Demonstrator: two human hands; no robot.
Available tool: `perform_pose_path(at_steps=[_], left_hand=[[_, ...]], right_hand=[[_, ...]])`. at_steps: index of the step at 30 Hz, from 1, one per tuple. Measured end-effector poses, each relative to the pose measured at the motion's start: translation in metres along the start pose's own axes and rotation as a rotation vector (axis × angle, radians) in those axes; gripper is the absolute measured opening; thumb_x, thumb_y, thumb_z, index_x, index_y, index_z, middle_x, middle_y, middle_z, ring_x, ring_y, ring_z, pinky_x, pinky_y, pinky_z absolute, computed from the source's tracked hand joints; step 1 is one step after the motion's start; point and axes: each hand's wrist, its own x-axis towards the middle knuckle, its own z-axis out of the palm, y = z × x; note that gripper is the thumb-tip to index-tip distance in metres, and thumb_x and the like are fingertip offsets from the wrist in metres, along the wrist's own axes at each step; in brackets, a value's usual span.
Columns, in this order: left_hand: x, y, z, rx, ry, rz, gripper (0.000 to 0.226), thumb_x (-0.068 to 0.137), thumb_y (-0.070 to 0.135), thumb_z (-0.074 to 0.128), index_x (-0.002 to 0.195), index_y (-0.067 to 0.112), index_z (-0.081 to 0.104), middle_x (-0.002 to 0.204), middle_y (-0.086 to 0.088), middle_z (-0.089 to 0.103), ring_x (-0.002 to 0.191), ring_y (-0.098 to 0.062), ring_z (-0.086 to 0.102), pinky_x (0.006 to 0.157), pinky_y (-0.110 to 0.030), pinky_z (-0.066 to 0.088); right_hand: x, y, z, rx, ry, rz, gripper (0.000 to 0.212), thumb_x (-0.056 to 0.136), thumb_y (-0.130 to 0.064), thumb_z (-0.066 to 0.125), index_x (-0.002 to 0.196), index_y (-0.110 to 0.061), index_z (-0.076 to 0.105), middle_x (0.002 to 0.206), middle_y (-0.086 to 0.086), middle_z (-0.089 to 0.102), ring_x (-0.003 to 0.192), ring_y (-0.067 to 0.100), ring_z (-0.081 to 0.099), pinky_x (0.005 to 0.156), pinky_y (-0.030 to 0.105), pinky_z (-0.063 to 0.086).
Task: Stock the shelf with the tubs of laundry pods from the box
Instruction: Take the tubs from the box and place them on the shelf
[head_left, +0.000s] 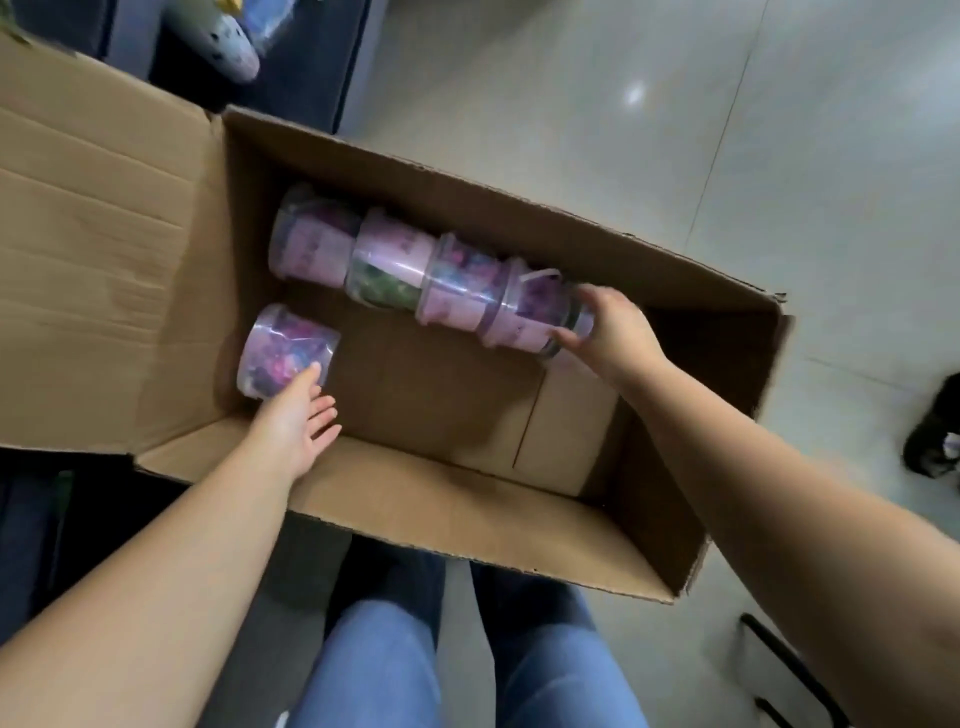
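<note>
Forearms (156, 561) reach into the box (467, 499). Spread, the left hand (301, 421) touches the lone tub (288, 353) just beyond it; the right hand (608, 332) grips the far row's end tub (535, 317).

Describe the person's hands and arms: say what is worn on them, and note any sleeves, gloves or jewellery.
The left hand and right hand are bare: no gloves, and no rings, watch or bracelets show. Both forearms are uncovered as far as the frame reaches, and no sleeve comes into view. Blue jeans cover the legs.
</note>
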Motion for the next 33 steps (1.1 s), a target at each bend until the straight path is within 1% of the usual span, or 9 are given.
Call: perform_pose_path(at_steps=[5, 8, 13, 17, 21, 23, 28, 31, 33], left_hand=[[0.042, 0.007, -0.007, -0.200, 0.016, -0.138, 0.088, 0.084, 0.048, 0.056, 0.145, 0.003, 0.012, 0.151, -0.018, 0.024, 0.139, -0.028, 0.027, 0.111, -0.040, 0.028], [0.064, 0.007, -0.007, -0.260, 0.052, -0.098, 0.090, 0.079, 0.052, 0.061, 0.146, 0.013, 0.015, 0.151, -0.014, 0.025, 0.139, -0.028, 0.026, 0.110, -0.042, 0.027], [0.085, -0.002, 0.001, -0.374, 0.022, -0.007, 0.088, 0.078, 0.051, 0.063, 0.146, 0.021, 0.017, 0.152, -0.007, 0.025, 0.142, -0.027, 0.016, 0.114, -0.045, 0.016], [0.091, -0.011, 0.009, -0.410, 0.088, 0.066, 0.088, 0.076, 0.049, 0.066, 0.145, 0.020, 0.018, 0.150, -0.004, 0.032, 0.139, -0.023, 0.026, 0.113, -0.037, 0.020], [0.084, -0.013, 0.011, -0.245, 0.152, 0.101, 0.090, 0.068, 0.047, 0.074, 0.138, 0.015, 0.027, 0.139, -0.002, 0.045, 0.127, -0.021, 0.044, 0.107, -0.033, 0.030], [0.078, -0.014, 0.011, -0.062, 0.181, 0.124, 0.102, 0.057, 0.055, 0.077, 0.137, 0.011, 0.030, 0.136, -0.003, 0.047, 0.120, -0.021, 0.049, 0.101, -0.032, 0.035], [0.068, -0.024, 0.005, 0.461, 0.361, 0.290, 0.122, 0.061, 0.053, 0.076, 0.146, 0.013, -0.002, 0.148, -0.015, 0.026, 0.135, -0.033, 0.030, 0.110, -0.047, 0.028], [0.061, -0.032, 0.010, 0.617, 0.350, 0.304, 0.110, 0.068, 0.053, 0.071, 0.146, 0.012, 0.005, 0.151, -0.016, 0.013, 0.140, -0.031, 0.018, 0.113, -0.048, 0.020], [0.056, -0.037, 0.015, 0.618, 0.299, 0.346, 0.090, 0.073, 0.049, 0.069, 0.139, 0.009, 0.024, 0.144, -0.015, 0.025, 0.134, -0.030, 0.029, 0.111, -0.045, 0.024]], right_hand=[[0.049, -0.005, 0.018, -0.127, -0.143, -0.078, 0.076, 0.080, -0.035, 0.069, 0.142, -0.014, 0.030, 0.134, 0.014, 0.049, 0.120, 0.030, 0.048, 0.094, 0.035, 0.039], [0.071, -0.002, 0.029, -0.211, -0.211, -0.130, 0.089, 0.074, -0.038, 0.073, 0.145, -0.019, 0.022, 0.144, 0.011, 0.037, 0.127, 0.030, 0.040, 0.100, 0.035, 0.034], [0.086, 0.002, 0.041, -0.397, -0.240, -0.113, 0.117, 0.066, -0.046, 0.077, 0.148, -0.022, -0.003, 0.155, 0.009, 0.007, 0.139, 0.031, 0.021, 0.111, 0.041, 0.025], [0.088, 0.002, 0.049, -0.509, -0.243, -0.077, 0.120, 0.068, -0.046, 0.075, 0.147, -0.018, -0.011, 0.156, 0.008, 0.000, 0.139, 0.032, 0.021, 0.112, 0.043, 0.025], [0.085, -0.005, 0.042, -0.450, -0.233, -0.051, 0.117, 0.068, -0.038, 0.079, 0.148, -0.020, -0.005, 0.155, 0.009, 0.011, 0.134, 0.033, 0.032, 0.106, 0.042, 0.034], [0.078, -0.008, 0.033, -0.464, -0.222, -0.061, 0.117, 0.068, -0.037, 0.079, 0.148, -0.020, -0.004, 0.152, 0.012, 0.017, 0.129, 0.035, 0.038, 0.099, 0.041, 0.039], [0.050, -0.012, 0.009, -0.433, -0.107, -0.060, 0.117, 0.062, -0.042, 0.081, 0.148, -0.018, 0.006, 0.143, 0.017, 0.032, 0.122, 0.041, 0.043, 0.098, 0.044, 0.039], [0.025, -0.010, 0.000, -0.286, -0.026, -0.042, 0.105, 0.058, -0.038, 0.083, 0.140, -0.014, 0.022, 0.135, 0.013, 0.039, 0.119, 0.037, 0.045, 0.095, 0.041, 0.040], [0.007, -0.009, -0.004, -0.058, -0.011, -0.039, 0.092, 0.056, -0.035, 0.084, 0.130, -0.014, 0.034, 0.128, 0.007, 0.044, 0.114, 0.025, 0.047, 0.090, 0.035, 0.041]])
